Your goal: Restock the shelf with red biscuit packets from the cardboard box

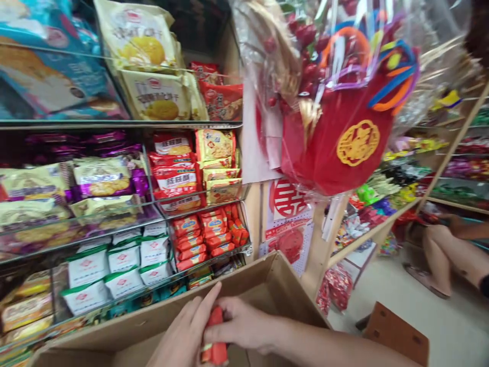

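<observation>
Over a cardboard box (263, 285), my two hands meet around a few small red snack packets (217, 334). My right hand (244, 323) is closed on the packets, thumb and fingers wrapped about them from the right. Along their left side lies my left hand (183, 326), its fingers straight and together, the packets held against its palm; its thumb is hidden. Just beyond the box, matching red packets (208, 229) stand in rows in a shelf compartment. White packets with green edges (122, 265) fill the compartment to their left.
Shelves with bagged cookies (153, 97) and purple-and-cream packs (101, 178) rise at the left. A red gift bag (336, 137) in clear plastic hangs at the upper right. A brown stool (397, 334) stands on the floor. Another person's legs (443, 255) show at the far right.
</observation>
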### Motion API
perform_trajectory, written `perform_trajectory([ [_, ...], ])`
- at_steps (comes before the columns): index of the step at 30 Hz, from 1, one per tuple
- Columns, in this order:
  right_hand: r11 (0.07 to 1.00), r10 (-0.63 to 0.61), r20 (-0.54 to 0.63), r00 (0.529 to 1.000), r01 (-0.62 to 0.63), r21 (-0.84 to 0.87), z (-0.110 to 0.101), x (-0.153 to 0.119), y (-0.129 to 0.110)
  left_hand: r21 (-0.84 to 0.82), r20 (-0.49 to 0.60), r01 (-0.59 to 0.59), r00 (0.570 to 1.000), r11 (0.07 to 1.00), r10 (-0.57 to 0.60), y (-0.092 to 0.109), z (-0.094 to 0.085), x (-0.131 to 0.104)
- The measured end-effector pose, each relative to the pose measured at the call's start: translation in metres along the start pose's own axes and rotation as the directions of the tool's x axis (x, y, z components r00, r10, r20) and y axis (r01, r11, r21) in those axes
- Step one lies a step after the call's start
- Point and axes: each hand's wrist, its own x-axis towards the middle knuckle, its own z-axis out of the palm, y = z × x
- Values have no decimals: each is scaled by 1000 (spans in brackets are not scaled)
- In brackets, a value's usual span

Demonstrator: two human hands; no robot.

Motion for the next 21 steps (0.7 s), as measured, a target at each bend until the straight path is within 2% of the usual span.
perform_trajectory([
  [2, 996, -94, -62, 994, 94, 2, -2, 0, -22, -21, -23, 9, 1000, 1000, -10, 3, -14, 15],
  [4, 987, -155, -143, 977, 147, -64, -8, 2, -41, -106, -82, 71, 993, 992, -80, -2, -29, 24],
  [6, 975, -201, -213, 956, 174, -137, -16, 6, -52, -272, -107, 168, 973, 948, -203, -10, -39, 29],
  [7, 970, -215, -232, 949, 180, -163, -19, 9, -55, -373, -71, 211, 964, 903, -255, -14, -43, 31],
  [9, 965, -225, -228, 947, 184, -188, -25, 13, -55, -551, 51, 272, 955, 789, -294, -21, -45, 35],
  [11, 959, -236, -220, 946, 191, -210, -27, 17, -50, -656, 127, 295, 951, 695, -283, -26, -41, 40],
  [14, 934, -280, -230, 932, 209, -289, -26, 18, -43, -727, 151, 344, 924, 594, -351, -30, -34, 44],
  [17, 904, -324, -231, 917, 227, -362, -23, 17, -36, -787, 145, 365, 893, 498, -425, -30, -35, 42],
  [21, 852, -416, -240, 877, 283, -441, -20, 16, -28, -827, 117, 285, 930, 485, -347, -28, -45, 36],
])
